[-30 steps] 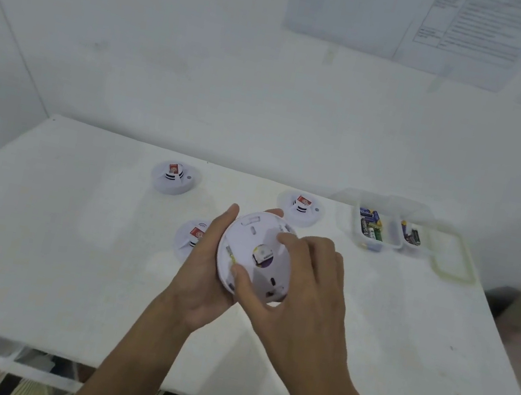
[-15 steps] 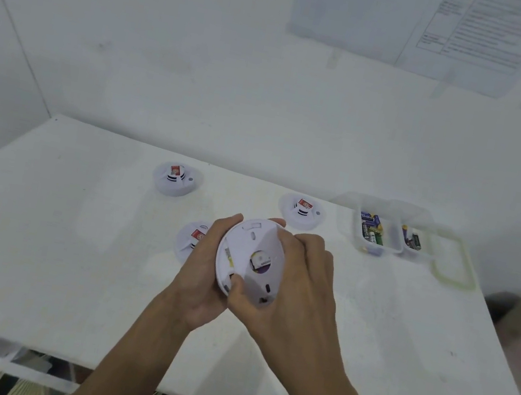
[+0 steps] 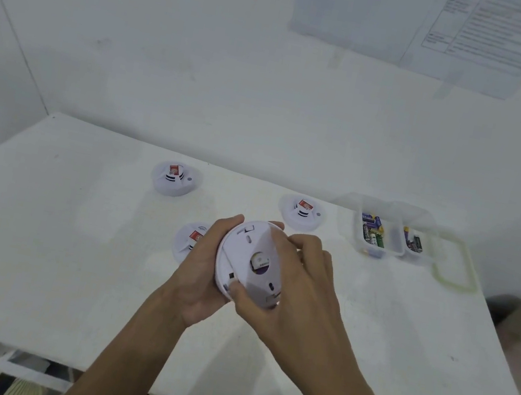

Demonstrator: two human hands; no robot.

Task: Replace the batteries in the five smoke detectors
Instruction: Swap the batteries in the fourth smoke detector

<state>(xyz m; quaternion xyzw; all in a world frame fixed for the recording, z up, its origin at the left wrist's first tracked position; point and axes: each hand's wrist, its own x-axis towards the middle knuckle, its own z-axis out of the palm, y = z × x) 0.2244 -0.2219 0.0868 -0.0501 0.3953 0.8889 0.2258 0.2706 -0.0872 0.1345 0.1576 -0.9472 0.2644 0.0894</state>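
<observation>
From my seat, the left hand (image 3: 200,273) covers the right half of the near detector (image 3: 188,242) at nine o'clock of the held detector (image 3: 251,262). I can't read the battery (image 3: 372,232) labels in the tub (image 3: 378,251) at two o'clock. The wall papers (image 3: 490,29) are cut off and blurred.

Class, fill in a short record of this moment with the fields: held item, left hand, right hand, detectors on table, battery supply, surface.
held item: smoke detector, back side facing the camera, lifted off the table
left hand: left hand cups the detector's left edge
right hand: right hand grips its right side, thumb on the lower rim
detectors on table: three, far-left detector, far-right detector, near detector partly hidden behind the left hand
battery supply: two clear tubs holding batteries, far right
surface: white table
</observation>
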